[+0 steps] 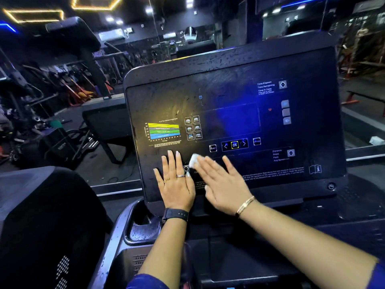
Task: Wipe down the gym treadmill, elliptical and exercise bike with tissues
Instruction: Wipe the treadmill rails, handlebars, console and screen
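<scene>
A machine's console is seen close up from a head-worn wide-angle camera, angled forward and down; gym floor is caught beyond.

left hand on console | tissue under right hand | right hand beside left

Console panel glossy black plastic, smudged; tissue white crumpled paper.
</scene>
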